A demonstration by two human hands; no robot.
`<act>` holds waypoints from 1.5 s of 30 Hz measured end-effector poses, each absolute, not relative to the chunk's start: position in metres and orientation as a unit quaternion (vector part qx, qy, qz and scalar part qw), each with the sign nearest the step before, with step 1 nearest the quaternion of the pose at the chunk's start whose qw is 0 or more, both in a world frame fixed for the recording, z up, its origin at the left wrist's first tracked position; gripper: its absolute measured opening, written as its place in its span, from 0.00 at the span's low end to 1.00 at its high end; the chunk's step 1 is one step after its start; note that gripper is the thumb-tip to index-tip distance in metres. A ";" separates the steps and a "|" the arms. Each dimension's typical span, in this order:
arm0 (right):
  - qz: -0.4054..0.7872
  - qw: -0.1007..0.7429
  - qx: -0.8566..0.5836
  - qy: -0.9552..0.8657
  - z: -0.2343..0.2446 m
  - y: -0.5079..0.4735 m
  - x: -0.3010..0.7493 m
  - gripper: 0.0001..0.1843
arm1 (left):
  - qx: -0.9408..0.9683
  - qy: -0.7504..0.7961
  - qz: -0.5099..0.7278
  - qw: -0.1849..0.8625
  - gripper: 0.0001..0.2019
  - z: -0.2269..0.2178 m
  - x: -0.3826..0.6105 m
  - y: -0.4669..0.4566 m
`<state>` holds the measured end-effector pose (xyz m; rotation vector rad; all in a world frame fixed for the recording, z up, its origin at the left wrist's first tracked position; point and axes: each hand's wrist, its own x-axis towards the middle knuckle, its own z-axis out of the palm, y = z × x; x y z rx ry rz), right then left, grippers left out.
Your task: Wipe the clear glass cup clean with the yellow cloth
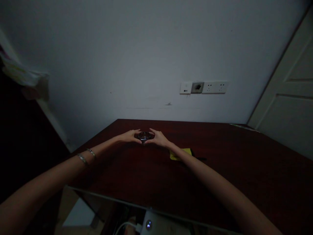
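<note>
Far out on the dark red-brown tabletop (pixel 137 169), a small round glass dish (pixel 144 137) sits between my two hands; it looks dark and see-through, and its exact kind is hard to make out. My left hand (pixel 129 135) curves around its left side, thumb toward me and fingers behind. From the right, my right hand (pixel 159 138) clasps the dish the same way. Under my right forearm lies a folded yellow cloth (pixel 174 156), partly hidden, with a thin dark object (pixel 201 158) beside it.
A pale wall with sockets (pixel 214 87) rises behind the table. Below the table's front edge, a white device (pixel 153 225) with a lit display and a plugged-in white cable (pixel 124 224) shows in an open space. A panelled door (pixel 288 98) stands at right.
</note>
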<state>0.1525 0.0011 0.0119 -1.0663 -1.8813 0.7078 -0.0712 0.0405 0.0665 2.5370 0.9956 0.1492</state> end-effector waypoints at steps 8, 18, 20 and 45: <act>0.290 0.400 -0.423 -0.760 0.001 -0.001 0.136 0.57 | 0.907 0.361 0.038 0.215 0.33 0.055 -0.086 0.037; 0.280 0.394 -0.438 -0.758 -0.008 -0.001 0.132 0.56 | 0.904 0.368 0.022 0.218 0.39 0.048 -0.091 0.037; 0.280 0.393 -0.439 -0.758 -0.009 -0.001 0.132 0.56 | 0.902 0.374 0.019 0.216 0.39 0.048 -0.090 0.037; 0.244 0.363 -0.446 -0.781 -0.017 -0.002 0.128 0.54 | 0.899 0.385 -0.023 0.208 0.38 0.038 -0.091 0.041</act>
